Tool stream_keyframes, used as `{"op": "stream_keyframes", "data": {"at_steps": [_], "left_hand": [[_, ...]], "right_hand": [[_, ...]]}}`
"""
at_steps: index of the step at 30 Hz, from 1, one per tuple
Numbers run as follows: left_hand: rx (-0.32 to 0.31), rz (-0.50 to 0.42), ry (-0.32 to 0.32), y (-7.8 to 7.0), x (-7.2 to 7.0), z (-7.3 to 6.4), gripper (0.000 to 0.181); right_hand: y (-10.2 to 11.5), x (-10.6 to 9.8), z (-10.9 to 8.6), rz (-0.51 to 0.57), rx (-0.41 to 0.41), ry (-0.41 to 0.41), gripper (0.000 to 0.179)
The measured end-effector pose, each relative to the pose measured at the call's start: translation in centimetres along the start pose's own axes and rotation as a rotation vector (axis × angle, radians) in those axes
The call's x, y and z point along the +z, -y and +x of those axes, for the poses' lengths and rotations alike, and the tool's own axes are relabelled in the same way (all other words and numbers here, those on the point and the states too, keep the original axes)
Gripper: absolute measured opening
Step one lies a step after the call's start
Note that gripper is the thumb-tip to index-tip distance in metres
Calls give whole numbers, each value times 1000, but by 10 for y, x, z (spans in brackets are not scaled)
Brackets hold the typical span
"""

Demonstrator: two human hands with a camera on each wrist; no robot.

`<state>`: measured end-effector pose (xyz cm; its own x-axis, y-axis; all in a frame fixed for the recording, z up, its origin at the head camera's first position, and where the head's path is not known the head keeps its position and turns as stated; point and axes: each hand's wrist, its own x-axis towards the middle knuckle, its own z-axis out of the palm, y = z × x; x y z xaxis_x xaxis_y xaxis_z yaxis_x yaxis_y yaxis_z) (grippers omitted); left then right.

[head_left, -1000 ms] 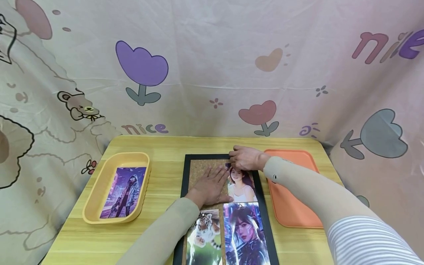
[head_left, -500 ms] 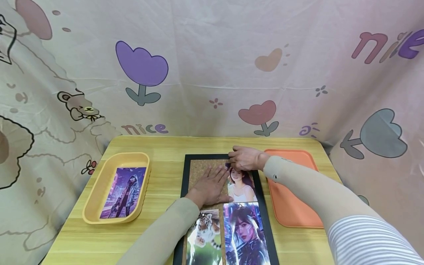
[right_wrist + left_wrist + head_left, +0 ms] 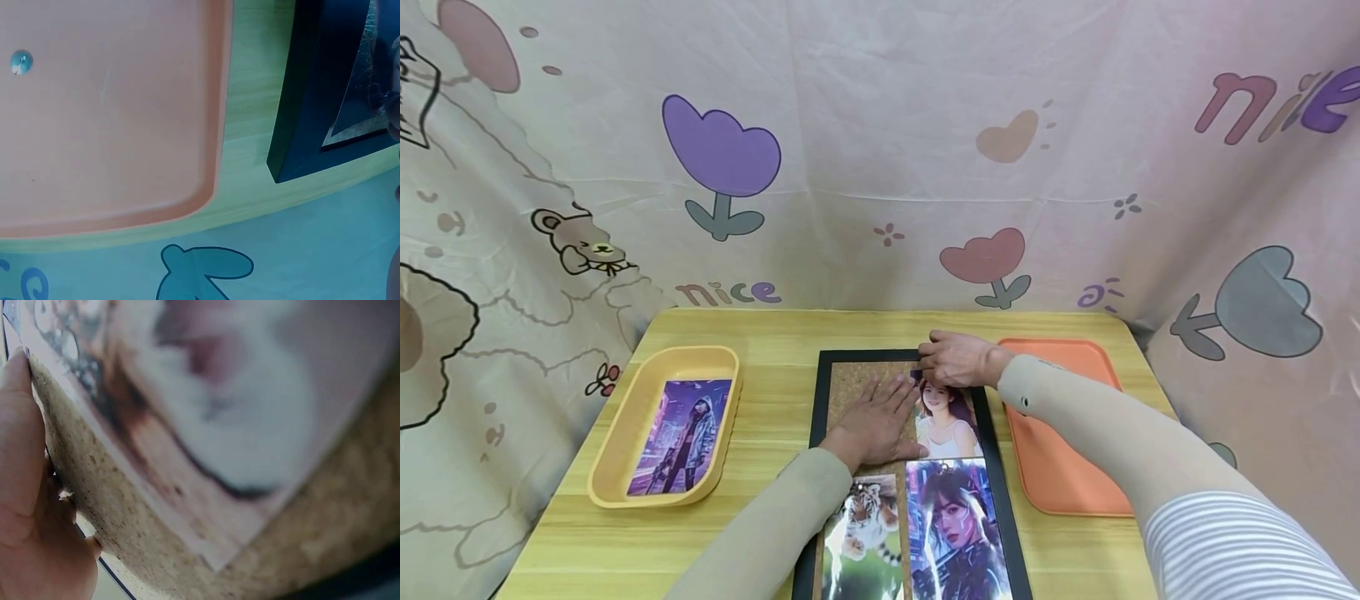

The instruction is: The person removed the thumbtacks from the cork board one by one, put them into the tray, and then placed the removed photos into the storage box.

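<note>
My left hand [image 3: 872,423] lies with fingers spread on the cork board [image 3: 850,379], its thumb on the edge of a portrait photo [image 3: 942,421]. At the top of that photo is my right hand [image 3: 961,358], fingers bent and pointing down onto it; I cannot tell what its fingertips hold. Only a bit of this hand's fingers [image 3: 394,112] shows in the right wrist view, beside the photo's dark upper part. Lower on the board are a tiger photo [image 3: 863,533] and a purple sci-fi portrait [image 3: 957,529], each with a small pin near its top.
A yellow tray [image 3: 602,467] on the left holds one photo [image 3: 679,437] of a hooded figure. To the right stands an orange tray [image 3: 1060,467], with a small round-headed pin [image 3: 21,62] in it. The board's black frame [image 3: 822,400] rests on a wood-patterned table [image 3: 775,417] before a printed curtain.
</note>
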<state>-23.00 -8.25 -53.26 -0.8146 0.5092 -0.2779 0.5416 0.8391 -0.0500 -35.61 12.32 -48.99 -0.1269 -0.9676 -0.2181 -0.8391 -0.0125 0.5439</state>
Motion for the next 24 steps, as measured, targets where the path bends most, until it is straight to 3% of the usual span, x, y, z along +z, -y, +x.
{"op": "stream_keyframes", "data": {"at_steps": [24], "left_hand": [[-4, -2, 3, 0, 0, 0, 105]], "right_hand": [[0, 5, 1, -43, 1, -13, 16]]}}
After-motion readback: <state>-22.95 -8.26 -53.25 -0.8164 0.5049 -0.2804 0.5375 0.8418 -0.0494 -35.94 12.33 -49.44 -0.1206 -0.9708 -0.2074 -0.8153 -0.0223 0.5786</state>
